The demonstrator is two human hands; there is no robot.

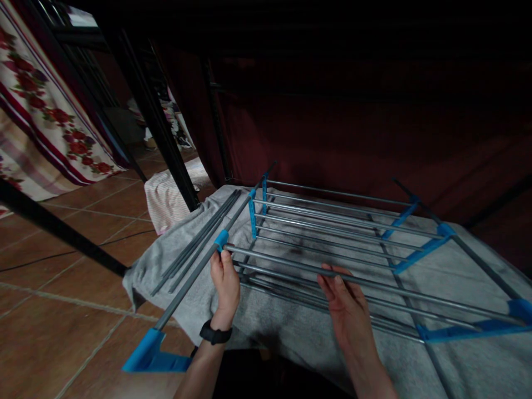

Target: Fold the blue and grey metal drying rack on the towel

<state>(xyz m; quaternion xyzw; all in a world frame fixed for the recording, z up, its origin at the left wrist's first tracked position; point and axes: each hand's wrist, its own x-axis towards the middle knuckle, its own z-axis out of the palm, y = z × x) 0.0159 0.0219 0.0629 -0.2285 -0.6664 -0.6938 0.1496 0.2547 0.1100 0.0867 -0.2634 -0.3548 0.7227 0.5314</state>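
Gray cloth (pixel 469 366), rod (pixel 275 259) across right grip (pixel 347 302), connector (pixel 221 239) (blue) at left grip (pixel 226 282).

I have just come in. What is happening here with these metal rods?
A person's right hand pinches a long grey metal rod, while the left hand is at its end, by a small blue connector. The rod is part of a grey-and-blue rack of metal bars on a grey cloth. Several loose, thin grey rods lie beside it.
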